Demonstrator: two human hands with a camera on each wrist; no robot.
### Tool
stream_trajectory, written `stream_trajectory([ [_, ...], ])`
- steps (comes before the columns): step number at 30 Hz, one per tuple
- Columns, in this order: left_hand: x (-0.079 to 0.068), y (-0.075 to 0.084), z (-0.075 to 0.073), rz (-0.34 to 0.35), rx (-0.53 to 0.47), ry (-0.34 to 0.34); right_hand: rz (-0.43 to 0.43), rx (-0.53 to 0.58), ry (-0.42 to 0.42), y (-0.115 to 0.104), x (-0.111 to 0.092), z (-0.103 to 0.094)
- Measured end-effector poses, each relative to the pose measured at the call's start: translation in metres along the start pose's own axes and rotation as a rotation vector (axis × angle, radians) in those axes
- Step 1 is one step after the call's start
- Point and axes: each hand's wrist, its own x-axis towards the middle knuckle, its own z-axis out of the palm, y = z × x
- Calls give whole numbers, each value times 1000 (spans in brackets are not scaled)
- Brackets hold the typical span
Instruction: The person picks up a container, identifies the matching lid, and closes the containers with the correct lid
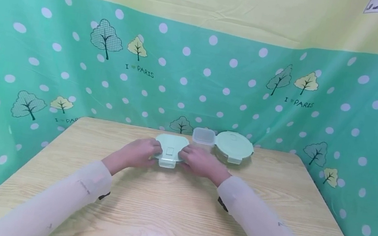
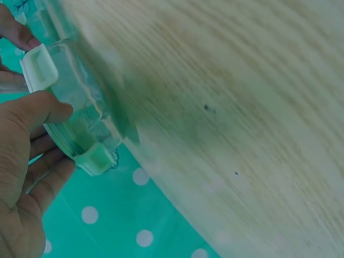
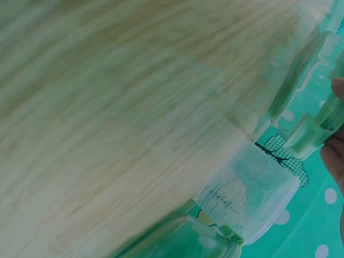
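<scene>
A clear glass food container with a pale green snap-on lid (image 1: 171, 144) is at the back of the table, its front latch (image 1: 167, 163) facing me. My left hand (image 1: 139, 152) holds its left side. In the left wrist view, the left thumb (image 2: 54, 109) lies along the near edge and the fingers reach round beside a side latch (image 2: 98, 159). My right hand (image 1: 204, 163) grips the right side of the same container. Only its fingertips (image 3: 333, 153) show at the edge of the right wrist view, close by another latch (image 3: 306, 138).
Just right of the container stands a small clear plastic box (image 1: 203, 136). Beside that box is a round glass container with a pale green lid (image 1: 233, 144). A green dotted curtain (image 1: 205, 83) hangs behind the wooden table (image 1: 167, 212) and along its sides.
</scene>
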Motion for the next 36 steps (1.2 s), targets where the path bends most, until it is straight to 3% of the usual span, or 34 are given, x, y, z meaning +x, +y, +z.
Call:
stream_trajectory([
  [10, 11, -21, 9, -52, -36, -12, 86, -23, -41, 6, 13, 6],
  [21, 21, -31, 13, -86, -59, 0, 205, 4, -106, 12, 23, 12],
  [36, 31, -41, 19, -200, -120, 2, 303, 12, -146, 19, 38, 15],
])
